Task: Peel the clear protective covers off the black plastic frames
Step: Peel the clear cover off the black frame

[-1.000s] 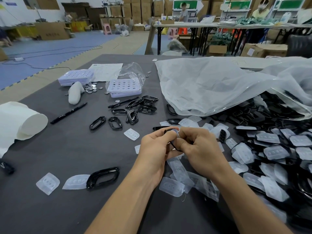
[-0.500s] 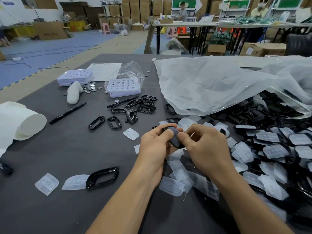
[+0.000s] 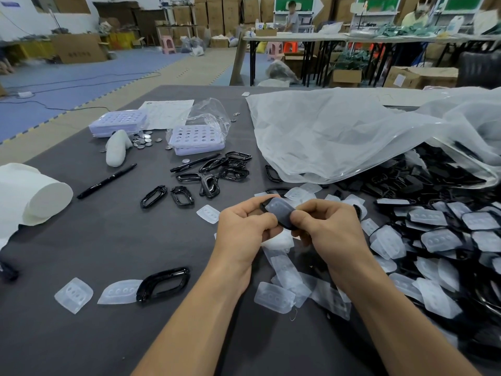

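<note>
No text could be read. The printed sheet [image 3: 168, 112] on the worktop [image 3: 108, 240] carried lines too small to make out. The cardboard box [image 3: 78, 48] on the far floor bore a dark marking too blurred to read, as was the blue sign [image 3: 10, 4] on the wall.

Partly hidden: held frame [image 3: 280, 214] behind left hand [image 3: 244, 232] & right hand [image 3: 330, 232]; frame pile [image 3: 439, 234] cut off rt.
</note>
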